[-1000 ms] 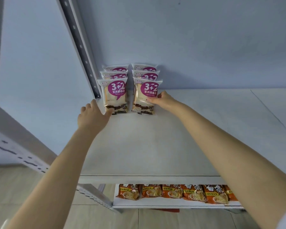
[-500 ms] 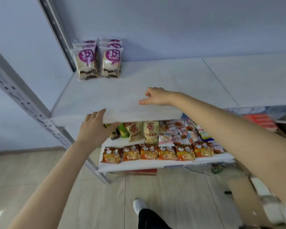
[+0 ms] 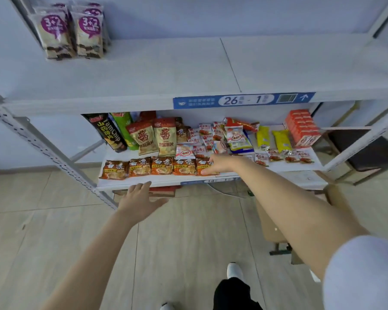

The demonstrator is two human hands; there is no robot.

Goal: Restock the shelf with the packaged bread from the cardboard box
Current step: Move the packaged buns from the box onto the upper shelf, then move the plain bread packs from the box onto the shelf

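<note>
A: Where's the bread?
B: Glossy, rectangular bread packs [image 3: 89,35] stand upright at the back left corner of the flat white shelf [image 3: 188,63].
A: And the hands?
B: The left hand [image 3: 141,198] has its grip spread, the right hand [image 3: 214,164] its grip relaxed. Both are empty.

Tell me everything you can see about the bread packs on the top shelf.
The bread packs stand upright in two side-by-side rows, with more behind the front pair, at the back left corner of the top shelf. Shiny plastic wrappers show purple "3+2" bubbles, pale bread and a dark band low down. Nothing holds them.
</note>
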